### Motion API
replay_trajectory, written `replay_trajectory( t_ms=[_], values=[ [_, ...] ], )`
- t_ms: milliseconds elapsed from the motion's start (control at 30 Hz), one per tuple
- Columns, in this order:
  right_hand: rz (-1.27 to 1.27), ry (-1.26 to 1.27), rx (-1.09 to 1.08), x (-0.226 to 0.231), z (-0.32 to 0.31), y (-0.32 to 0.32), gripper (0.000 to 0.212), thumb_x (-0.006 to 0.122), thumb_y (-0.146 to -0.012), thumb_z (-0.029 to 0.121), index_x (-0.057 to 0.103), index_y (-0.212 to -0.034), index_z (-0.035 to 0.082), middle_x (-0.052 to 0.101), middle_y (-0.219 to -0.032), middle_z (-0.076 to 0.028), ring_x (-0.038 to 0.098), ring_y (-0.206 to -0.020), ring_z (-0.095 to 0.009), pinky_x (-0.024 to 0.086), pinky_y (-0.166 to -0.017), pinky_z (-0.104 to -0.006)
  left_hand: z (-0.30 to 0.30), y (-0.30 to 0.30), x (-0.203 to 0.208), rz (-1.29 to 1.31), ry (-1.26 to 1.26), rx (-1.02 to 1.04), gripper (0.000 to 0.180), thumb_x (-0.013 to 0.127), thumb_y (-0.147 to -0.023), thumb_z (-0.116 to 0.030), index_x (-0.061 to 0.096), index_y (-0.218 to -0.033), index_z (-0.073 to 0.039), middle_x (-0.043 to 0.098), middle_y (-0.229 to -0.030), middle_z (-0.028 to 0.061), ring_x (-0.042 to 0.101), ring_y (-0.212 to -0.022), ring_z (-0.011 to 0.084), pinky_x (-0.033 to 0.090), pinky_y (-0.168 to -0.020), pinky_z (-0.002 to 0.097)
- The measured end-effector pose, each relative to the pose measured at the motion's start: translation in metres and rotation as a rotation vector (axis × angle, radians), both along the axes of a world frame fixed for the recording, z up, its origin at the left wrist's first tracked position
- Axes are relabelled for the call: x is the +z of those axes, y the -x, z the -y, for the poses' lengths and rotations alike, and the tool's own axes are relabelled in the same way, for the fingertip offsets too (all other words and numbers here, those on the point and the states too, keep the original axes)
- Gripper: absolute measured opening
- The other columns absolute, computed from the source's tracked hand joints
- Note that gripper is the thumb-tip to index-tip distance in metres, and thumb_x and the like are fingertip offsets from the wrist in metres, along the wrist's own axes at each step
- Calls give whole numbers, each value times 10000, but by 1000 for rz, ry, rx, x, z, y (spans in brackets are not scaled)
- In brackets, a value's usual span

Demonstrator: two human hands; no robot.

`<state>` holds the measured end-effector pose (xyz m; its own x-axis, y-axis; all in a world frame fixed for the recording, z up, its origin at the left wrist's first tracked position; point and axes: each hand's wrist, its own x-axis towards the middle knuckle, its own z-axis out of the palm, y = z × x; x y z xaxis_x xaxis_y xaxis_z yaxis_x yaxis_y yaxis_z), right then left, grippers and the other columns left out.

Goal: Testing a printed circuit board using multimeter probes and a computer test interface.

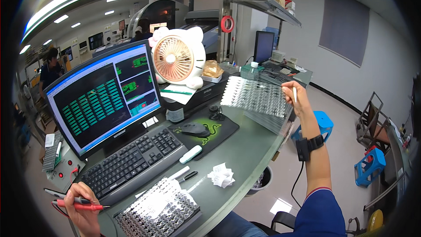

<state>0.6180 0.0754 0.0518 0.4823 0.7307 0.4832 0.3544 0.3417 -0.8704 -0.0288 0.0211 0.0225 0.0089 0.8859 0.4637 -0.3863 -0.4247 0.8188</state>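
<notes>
Left hand [82,210] grips red probes [81,205] by the tray [158,213] at the desk's [250,149] near edge, right hand [293,96] pinches a white stick [294,95] over the far stack [258,101], so probing seems paused

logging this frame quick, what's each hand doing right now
Left hand: closed, holding red and black probes.
Right hand: closed on a thin white stick, raised over the stack of clear trays.
</notes>
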Motion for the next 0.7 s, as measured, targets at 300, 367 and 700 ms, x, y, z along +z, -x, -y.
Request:
replay_trajectory(
  t_ms=[300,367,700],
  values=[
    [703,194,-790,-68,-28,-101,200,665,-912,255,576,-947,80,665,-785,-147,673,-747,-324,505,-609,-435,3,-12,-15,-224,138,-28,434,398,-997,-380,503,-770,-27,488,-721,73,445,-509,113,385,-423,233],
    [717,372,-834,-48,-30,-57,281,668,-899,317,536,-1023,102,672,-896,-176,658,-895,-403,500,-706,-492,6,-19,-18,-230,229,-3,431,411,-998,-378,521,-764,-33,499,-685,59,448,-505,107,371,-435,227],
    [1093,291,-529,-41,-37,18,321,793,-782,221,553,-934,72,605,-822,-85,597,-746,-231,461,-667,-351,6,-7,-9,-214,398,-212,203,605,-934,-195,542,-1022,-24,550,-1021,105,661,-789,169,568,-608,298]
  ],
)
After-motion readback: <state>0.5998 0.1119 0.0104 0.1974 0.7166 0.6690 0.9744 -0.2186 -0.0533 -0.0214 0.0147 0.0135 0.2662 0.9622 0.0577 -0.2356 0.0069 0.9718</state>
